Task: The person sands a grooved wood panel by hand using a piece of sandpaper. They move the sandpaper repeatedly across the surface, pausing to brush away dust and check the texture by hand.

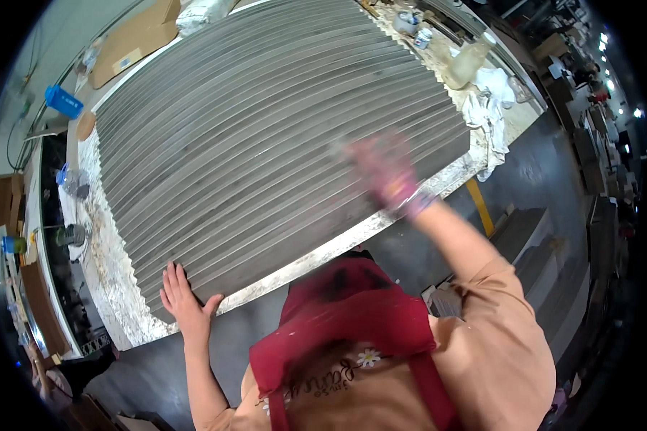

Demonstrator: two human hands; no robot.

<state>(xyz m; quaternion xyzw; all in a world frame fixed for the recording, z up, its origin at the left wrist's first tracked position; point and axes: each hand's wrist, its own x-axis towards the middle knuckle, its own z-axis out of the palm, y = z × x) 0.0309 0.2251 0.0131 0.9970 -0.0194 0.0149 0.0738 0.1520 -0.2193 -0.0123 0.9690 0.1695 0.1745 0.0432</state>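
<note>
A large grey ribbed panel (266, 122), or a row of long grey strips laid side by side, covers most of the table. At its near left corner my bare left hand (186, 298) lies flat, fingers spread, the thumb by the near edge. My right hand (384, 169), in a pinkish glove, is over the right part of the panel. Motion smears its fingers, so I cannot tell whether it touches the ribs. A pale blur shows by its fingertips; whether that is something held, I cannot make out.
White rags (490, 108), a cloudy plastic bottle (467, 65) and small jars (407, 23) sit along the table's right side. Cardboard (133, 43) lies far left, near a blue cup (63, 101). Long grey pieces (532, 251) are stacked low at the right.
</note>
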